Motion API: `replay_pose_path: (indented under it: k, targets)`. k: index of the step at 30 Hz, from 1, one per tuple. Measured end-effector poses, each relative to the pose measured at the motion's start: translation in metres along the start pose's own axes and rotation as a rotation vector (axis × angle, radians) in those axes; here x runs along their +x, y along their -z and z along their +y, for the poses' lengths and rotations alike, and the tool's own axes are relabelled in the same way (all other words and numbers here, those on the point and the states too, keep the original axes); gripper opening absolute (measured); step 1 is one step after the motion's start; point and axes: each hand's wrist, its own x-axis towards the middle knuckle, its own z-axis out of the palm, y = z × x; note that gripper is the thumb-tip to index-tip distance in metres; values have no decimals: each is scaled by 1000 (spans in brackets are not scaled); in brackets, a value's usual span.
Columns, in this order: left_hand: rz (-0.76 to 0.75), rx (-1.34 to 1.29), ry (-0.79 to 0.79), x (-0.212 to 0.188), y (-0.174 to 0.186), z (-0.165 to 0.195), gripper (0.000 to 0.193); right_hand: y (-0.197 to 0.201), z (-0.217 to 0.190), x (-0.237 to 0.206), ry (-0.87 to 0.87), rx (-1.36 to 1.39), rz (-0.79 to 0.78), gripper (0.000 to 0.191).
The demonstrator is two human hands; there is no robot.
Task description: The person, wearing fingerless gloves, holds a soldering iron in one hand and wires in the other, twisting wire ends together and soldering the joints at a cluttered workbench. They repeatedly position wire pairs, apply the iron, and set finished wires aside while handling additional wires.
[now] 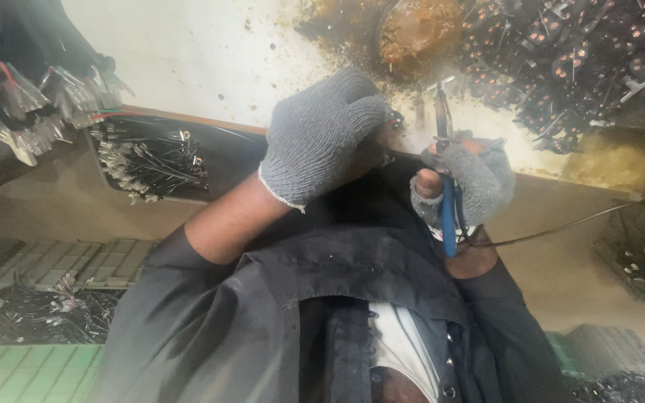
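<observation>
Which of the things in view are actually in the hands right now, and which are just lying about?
In hand:
- left hand, grey glove, closed on a small part I cannot make out
- right hand gripping blue-handled pliers

Lying about:
- black tray of wired parts
- pile of dark components
- brown paste
- bagged parts

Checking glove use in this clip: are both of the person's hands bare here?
No. The left hand wears a full grey knit glove, and the right hand, gripping blue-handled pliers, wears a grey glove with the fingertips exposed.
</observation>
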Motion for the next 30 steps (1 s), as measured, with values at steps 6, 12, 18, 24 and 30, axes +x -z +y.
replay_pose_path:
  k: [6, 12, 18, 24, 30]
  targets:
    - [10, 17, 18, 1, -2, 1, 15, 2, -18, 16, -64, 155, 29, 56]
    - [17, 44, 30, 2, -3, 3, 11, 14, -31, 13, -262, 308, -28, 55]
    - [23, 42, 5, 4, -5, 1, 10, -1, -27, 21, -318, 582, 12, 37]
    - [69, 32, 9, 3, -4, 3, 10, 0, -32, 22, -265, 248, -44, 31]
    - [29, 32, 26, 5, -1, 4, 10, 8, -44, 30, -205, 170, -49, 23]
